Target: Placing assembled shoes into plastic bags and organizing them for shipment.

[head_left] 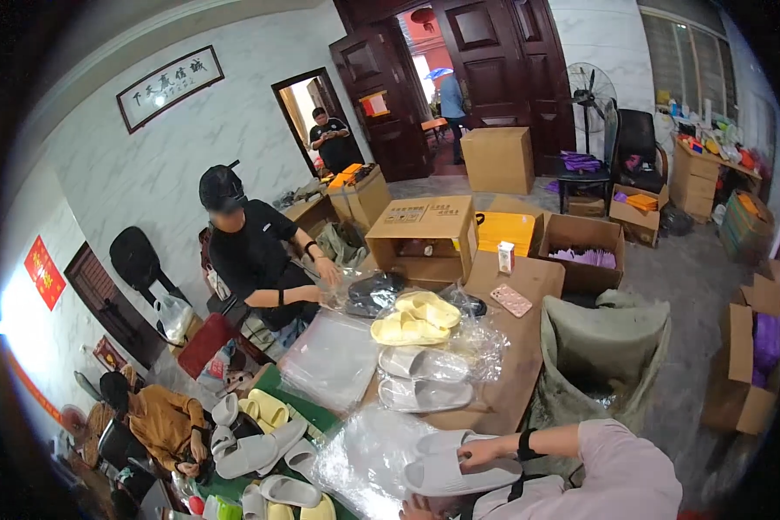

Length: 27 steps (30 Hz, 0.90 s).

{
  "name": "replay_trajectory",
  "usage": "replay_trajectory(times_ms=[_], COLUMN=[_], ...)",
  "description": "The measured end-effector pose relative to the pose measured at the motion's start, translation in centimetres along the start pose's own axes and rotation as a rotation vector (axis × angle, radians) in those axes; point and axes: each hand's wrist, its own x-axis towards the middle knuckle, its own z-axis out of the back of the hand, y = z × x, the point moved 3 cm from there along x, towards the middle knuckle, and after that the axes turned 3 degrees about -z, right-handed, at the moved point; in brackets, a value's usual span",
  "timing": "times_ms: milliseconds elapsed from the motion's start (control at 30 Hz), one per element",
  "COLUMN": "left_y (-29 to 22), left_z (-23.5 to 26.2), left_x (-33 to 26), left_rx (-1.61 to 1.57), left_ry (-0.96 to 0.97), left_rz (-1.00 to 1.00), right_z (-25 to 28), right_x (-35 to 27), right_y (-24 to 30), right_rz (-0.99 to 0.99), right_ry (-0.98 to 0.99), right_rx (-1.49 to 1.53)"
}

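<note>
My right hand (484,452) grips a pair of light grey slippers (446,477) at the near edge of the table, its fingers tucked under the strap. Only part of my left hand (418,509) shows, low in the picture, fingers closed at the near edge of a clear plastic bag (364,451). That bag spreads out left of the slippers; whether they sit inside it or on top is unclear. Farther up lie bagged grey slippers (425,393) and a pair of pale yellow slippers (416,318) on clear film.
Loose slippers (251,455) cover the green surface at left. A stack of clear bags (334,355) lies before a co-worker (251,251) handling film. A phone (510,300) and small box (506,257) rest on cardboard. An open sack (602,355) stands right; another person (165,416) sits left.
</note>
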Motion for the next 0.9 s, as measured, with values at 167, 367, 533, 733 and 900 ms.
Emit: replay_trajectory(times_ms=[167, 367, 533, 733, 900], left_y=[2.9, 5.2, -0.3, 2.3, 2.1], left_z=[-4.4, -6.3, 3.4, -2.3, -3.9], left_x=[1.1, 0.9, 0.2, 1.3, 1.5], left_rx=[-0.078, -1.283, -1.259, -1.256, -1.722], left_ry=[-0.409, -0.515, -0.395, -0.445, -0.456], left_rz=[-0.185, 0.095, 0.35, 0.418, 0.621], right_z=[0.7, 0.4, 0.2, 0.3, -1.0], right_x=[0.4, 0.7, -0.3, 0.6, 1.1], right_y=[2.4, 3.8, 5.3, 4.4, 3.0], right_rz=[-0.003, -0.091, 0.032, -0.083, 0.009], right_ry=[0.29, 0.52, 0.799, 0.998, 0.928], right_rx=[0.228, 0.284, 0.482, 0.325, 0.369])
